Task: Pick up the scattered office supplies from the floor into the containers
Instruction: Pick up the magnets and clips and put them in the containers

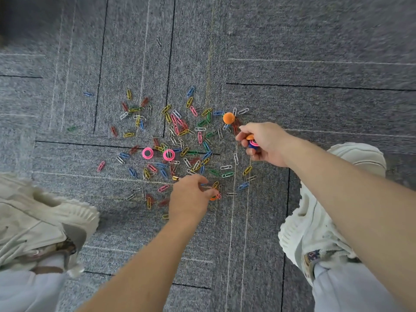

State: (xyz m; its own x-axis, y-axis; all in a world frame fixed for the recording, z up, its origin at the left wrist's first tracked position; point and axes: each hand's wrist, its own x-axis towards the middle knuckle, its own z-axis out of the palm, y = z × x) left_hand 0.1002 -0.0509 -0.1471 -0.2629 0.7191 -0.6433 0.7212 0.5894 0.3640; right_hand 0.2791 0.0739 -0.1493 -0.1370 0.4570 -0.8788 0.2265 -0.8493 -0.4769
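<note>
Coloured paper clips strewn across the grey carpet, thickest in the middle, thinning toward far and left, with single strays well apart on the far side. Among them two pink ring magnets, just beside each other, left of centre. An orange round magnet at the far right edge of the scatter, touching a few clips. Right hand just near of that orange piece, fingers curled and clamped on a small stack of magnets showing orange, pink and blue. Left hand low over the near edge of the clips, fingertips pinched together on an orange ring magnet that shows only partly beneath them; cannot tell whether lifted or still on the carpet. Bare forearms reaching in from the near side. Pale sneakers on both sides: left shoe at the near left, right shoe at the near right, partly hidden under the right forearm. Light trouser cuffs at the bottom corners. Thin dark and pale lines crossing the carpet tiles.
</note>
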